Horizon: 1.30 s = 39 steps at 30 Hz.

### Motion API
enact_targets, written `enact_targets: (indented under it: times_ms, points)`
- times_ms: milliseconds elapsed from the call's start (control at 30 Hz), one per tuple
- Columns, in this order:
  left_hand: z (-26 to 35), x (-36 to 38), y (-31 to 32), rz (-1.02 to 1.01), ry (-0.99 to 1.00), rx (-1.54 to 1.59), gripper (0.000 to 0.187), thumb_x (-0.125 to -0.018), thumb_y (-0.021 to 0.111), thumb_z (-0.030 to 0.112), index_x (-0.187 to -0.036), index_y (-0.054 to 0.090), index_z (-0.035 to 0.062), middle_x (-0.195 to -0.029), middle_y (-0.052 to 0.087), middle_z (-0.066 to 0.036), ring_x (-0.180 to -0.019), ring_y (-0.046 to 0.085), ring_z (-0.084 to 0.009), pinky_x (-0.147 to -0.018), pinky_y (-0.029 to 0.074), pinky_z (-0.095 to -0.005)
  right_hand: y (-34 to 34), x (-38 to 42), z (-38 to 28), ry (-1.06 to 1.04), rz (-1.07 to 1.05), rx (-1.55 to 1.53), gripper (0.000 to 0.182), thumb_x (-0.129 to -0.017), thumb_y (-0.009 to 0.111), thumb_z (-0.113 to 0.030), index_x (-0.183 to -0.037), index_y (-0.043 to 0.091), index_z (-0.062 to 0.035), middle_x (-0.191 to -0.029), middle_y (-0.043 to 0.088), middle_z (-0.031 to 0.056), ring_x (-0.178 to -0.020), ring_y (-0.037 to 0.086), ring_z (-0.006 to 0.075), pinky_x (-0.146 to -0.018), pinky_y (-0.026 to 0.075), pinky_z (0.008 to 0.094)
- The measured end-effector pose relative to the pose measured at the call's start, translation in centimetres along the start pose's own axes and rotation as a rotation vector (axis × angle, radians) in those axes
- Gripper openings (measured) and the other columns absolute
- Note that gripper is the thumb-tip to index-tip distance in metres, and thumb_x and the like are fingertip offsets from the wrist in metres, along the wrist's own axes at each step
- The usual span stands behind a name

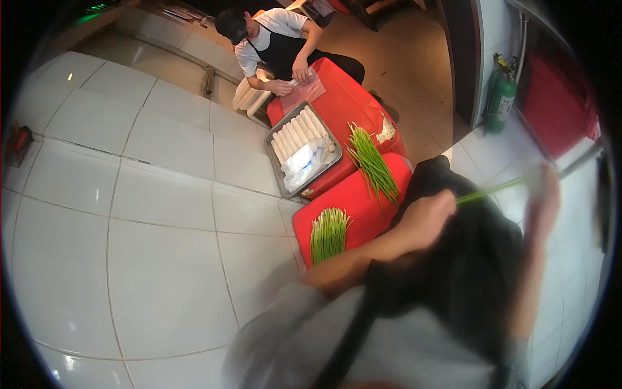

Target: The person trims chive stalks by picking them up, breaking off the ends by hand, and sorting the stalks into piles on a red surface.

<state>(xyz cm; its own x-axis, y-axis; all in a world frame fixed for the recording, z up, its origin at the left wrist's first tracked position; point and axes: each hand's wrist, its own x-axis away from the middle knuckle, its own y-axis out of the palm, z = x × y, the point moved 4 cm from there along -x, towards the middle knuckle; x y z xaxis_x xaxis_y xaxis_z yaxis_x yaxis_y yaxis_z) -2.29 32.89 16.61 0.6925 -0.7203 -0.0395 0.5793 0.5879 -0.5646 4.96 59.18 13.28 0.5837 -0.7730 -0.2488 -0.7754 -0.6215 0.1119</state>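
My left hand point(427, 219) is closed around one end of a thin green vegetable stalk point(489, 192), in front of my dark apron point(463, 253). From there the stalk runs right to my right hand point(545, 191), which is smeared by motion but appears closed on the other end. Beside my left forearm, a bundle of short-cut green stalks point(329, 233) lies on a red lid point(376, 214). Longer green stalks point(372, 165) lie in a loose pile farther up, across the red surfaces.
A metal tray point(282, 175) holds pale rolls point(299, 134) and a white plastic bag point(304, 165). Beyond it, a person in a dark apron point(278, 55) handles a clear plastic bag point(304, 91) on a red container point(340, 91). A green fire extinguisher point(502, 100) stands right; tiled wall point(162, 279) left.
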Motion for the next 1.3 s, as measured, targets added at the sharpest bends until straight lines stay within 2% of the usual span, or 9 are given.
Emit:
enact_targets:
  times_ms: [133,333,467,533,633,700,933,1067,1300]
  points:
    - [-3.6,2.1,-3.2,0.12,-0.03,-0.009,0.015,-0.09,0.041,0.014,-0.087,0.049,0.0023,-0.069,0.054,-0.012,-0.065,0.057,-0.0251,-0.062,0.044,-0.0353,-9.1,-4.5,2.5,0.026,0.193,-0.475,0.032,-0.092,0.045,-0.021,-0.111,0.049,0.0044,-0.104,0.055,0.0114,-0.1,0.051,0.0195,-0.092,0.036,0.0337]
    - [-10.1,4.6,-10.9,0.406,-0.294,0.118,0.01,-0.086,0.053,0.011,-0.089,0.058,0.0037,-0.067,0.058,-0.001,-0.058,0.052,-0.0062,-0.053,0.042,-0.0221,-12.8,-4.1,-3.7,-0.233,0.309,-0.407,0.019,-0.09,0.048,-0.019,-0.101,0.046,-0.0028,-0.082,0.053,0.009,-0.077,0.054,0.0189,-0.069,0.047,0.0322]
    - [-10.7,4.3,-11.5,0.36,-0.309,-0.015,0.019,-0.082,0.057,0.006,-0.101,0.058,0.0035,-0.069,0.059,-0.002,-0.062,0.054,-0.0062,-0.057,0.044,-0.0213,-13.4,-3.6,-3.9,-0.416,0.301,0.083,0.028,-0.088,0.046,-0.009,-0.113,0.043,0.0019,-0.101,0.049,0.0136,-0.085,0.054,0.0234,-0.071,0.049,0.0348]
    - [-5.3,2.8,-10.1,0.338,-0.228,0.033,0.03,-0.081,0.055,0.004,-0.111,0.051,0.0011,-0.09,0.06,-0.007,-0.085,0.055,-0.0129,-0.077,0.043,-0.0261,-8.7,-1.9,-8.4,-0.467,0.42,0.929,0.026,-0.084,0.051,0.001,-0.108,0.049,0.0066,-0.095,0.048,0.0122,-0.073,0.057,0.017,-0.059,0.052,0.024]
    - [-1.6,0.0,-5.7,0.146,0.093,0.046,0.068,-0.075,0.056,0.0,-0.135,0.025,0.0028,-0.14,0.028,-0.014,-0.132,0.022,-0.0216,-0.107,0.017,-0.0336,-7.4,-1.5,-7.1,-0.393,0.168,0.498,0.03,-0.091,0.049,-0.019,-0.117,0.055,-0.0062,-0.106,0.06,0.0081,-0.103,0.054,0.0141,-0.092,0.041,0.0286]
    - [1.1,-1.3,-2.4,-0.001,0.204,0.127,0.077,-0.075,0.064,0.009,-0.137,0.019,0.0025,-0.141,0.025,-0.014,-0.132,0.023,-0.0235,-0.107,0.019,-0.0342,-3.4,0.4,-8.2,-0.318,0.019,0.524,0.018,-0.089,0.05,-0.007,-0.1,0.059,0.0026,-0.101,0.061,0.0072,-0.087,0.055,0.0098,-0.078,0.043,0.0227]
    - [7.7,-4.7,1.5,0.003,0.178,0.586,0.028,-0.085,0.056,0.014,-0.109,0.046,0.003,-0.09,0.057,-0.007,-0.083,0.057,-0.0171,-0.073,0.045,-0.0291,8.2,2.9,-13.0,-0.422,-0.501,0.22,0.016,-0.085,0.053,-0.004,-0.099,0.059,0.0024,-0.1,0.061,0.0081,-0.083,0.052,0.0105,-0.071,0.041,0.0221]
    - [5.5,-6.5,-3.0,0.177,0.218,0.975,0.017,-0.093,0.043,0.02,-0.096,0.047,0.0034,-0.061,0.05,-0.003,-0.053,0.05,-0.0113,-0.052,0.043,-0.0253,10.1,2.1,-14.0,-0.585,-0.395,0.223,0.029,-0.09,0.047,-0.014,-0.114,0.055,-0.0009,-0.11,0.057,0.0089,-0.086,0.051,0.0103,-0.07,0.041,0.0224]
    - [-8.1,-6.9,-20.0,0.281,-0.109,1.14,0.012,-0.091,0.046,0.019,-0.101,0.047,0.0121,-0.063,0.038,0.001,-0.05,0.034,-0.0104,-0.048,0.031,-0.026,5.8,2.4,0.3,0.02,-0.489,0.516,0.024,-0.086,0.055,-0.013,-0.109,0.058,-0.0064,-0.107,0.057,0.0025,-0.087,0.049,0.01,-0.076,0.04,0.0234]
